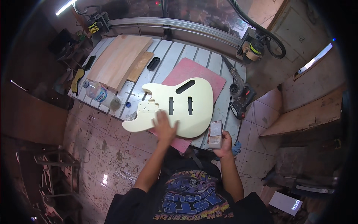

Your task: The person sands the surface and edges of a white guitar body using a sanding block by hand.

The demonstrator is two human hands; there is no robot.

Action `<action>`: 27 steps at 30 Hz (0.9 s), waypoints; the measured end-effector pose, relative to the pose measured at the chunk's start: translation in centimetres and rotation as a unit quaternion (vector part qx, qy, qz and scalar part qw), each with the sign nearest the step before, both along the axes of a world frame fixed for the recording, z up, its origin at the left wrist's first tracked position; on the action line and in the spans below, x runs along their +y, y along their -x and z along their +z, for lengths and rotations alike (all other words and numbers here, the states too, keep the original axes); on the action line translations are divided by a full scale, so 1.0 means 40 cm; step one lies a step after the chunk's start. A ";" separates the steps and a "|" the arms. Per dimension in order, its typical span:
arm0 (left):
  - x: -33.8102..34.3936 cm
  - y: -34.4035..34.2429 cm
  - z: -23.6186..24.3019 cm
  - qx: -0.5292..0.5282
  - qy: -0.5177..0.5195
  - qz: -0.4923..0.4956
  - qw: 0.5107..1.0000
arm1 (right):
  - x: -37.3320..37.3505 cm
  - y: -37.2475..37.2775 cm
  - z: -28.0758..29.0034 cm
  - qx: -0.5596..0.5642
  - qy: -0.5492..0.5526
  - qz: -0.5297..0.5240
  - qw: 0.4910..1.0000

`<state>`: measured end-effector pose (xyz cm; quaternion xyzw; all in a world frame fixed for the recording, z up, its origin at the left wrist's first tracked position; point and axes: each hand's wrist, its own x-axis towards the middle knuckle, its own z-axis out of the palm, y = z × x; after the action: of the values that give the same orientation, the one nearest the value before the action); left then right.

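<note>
Guitar body [179, 106], cream, unfinished, lies flat on a red mat [194, 71] on the slatted desk [167, 50]. Neck pocket end points away from the wooden boards, toward the desk's near edge; three dark pickup slots face up.

Left hand [164, 127]: fingers spread flat, palm down on the lower edge of the guitar body, just beside the neck pocket. Grips nothing, just presses on the surface.

Right hand [223, 143]: fingers curled around a small sanding block [215, 134], held upright at the desk's near edge, just off the guitar body's rounded end, not touching it as far as I can tell.

Around the guitar body:
- plastic bottle [100, 95] lying on its side beyond the horn end, blue cap [128, 105] loose near it
- two wooden boards [119, 59] stacked further back, past the bottle
- small black case [153, 64] between the boards and the red mat
- heat gun [238, 89] and a black power tool [238, 108] on the far side of the mat, near the desk's edge
- router [251, 48] with a black hose [261, 28] on a rail behind the desk

Tiled floor [108, 145] below, stained.
</note>
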<state>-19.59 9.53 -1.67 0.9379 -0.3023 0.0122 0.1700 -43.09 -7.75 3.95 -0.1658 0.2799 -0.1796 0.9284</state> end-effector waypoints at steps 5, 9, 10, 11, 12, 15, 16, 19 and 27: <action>-0.100 0.107 0.027 0.020 0.008 -0.229 0.973 | 0.017 -0.032 0.008 -0.003 0.015 0.026 1.000; 0.003 -0.026 -0.002 0.024 -0.008 -0.087 0.996 | 0.002 -0.013 0.044 0.004 0.030 0.001 1.000; 0.050 -0.078 -0.010 0.023 -0.001 -0.027 0.999 | -0.004 0.003 0.044 0.009 0.026 -0.010 1.000; 0.112 -0.135 -0.016 0.023 -0.014 0.030 0.999 | -0.007 0.016 0.041 0.012 0.020 -0.018 1.000; 0.170 -0.188 -0.015 0.023 -0.026 0.088 0.995 | -0.011 0.028 0.038 0.014 0.015 -0.025 0.999; 0.235 -0.263 0.022 0.017 -0.098 0.193 0.976 | -0.032 0.085 0.018 0.013 -0.007 -0.048 0.999; 0.234 -0.268 0.024 0.014 -0.104 0.220 0.970 | -0.034 0.100 0.011 0.009 -0.015 -0.056 0.998; 0.170 -0.227 0.012 0.006 -0.091 0.200 0.976 | -0.031 0.118 0.009 -0.011 -0.015 -0.070 0.997; -0.175 0.212 0.037 0.042 -0.026 -0.295 0.954 | -0.008 0.070 0.044 -0.017 -0.016 -0.059 0.998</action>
<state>-28.08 2.52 -0.18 0.8105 -0.5584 -0.0862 0.1544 -45.88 -8.07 5.72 -0.1314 0.2766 -0.2324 0.9232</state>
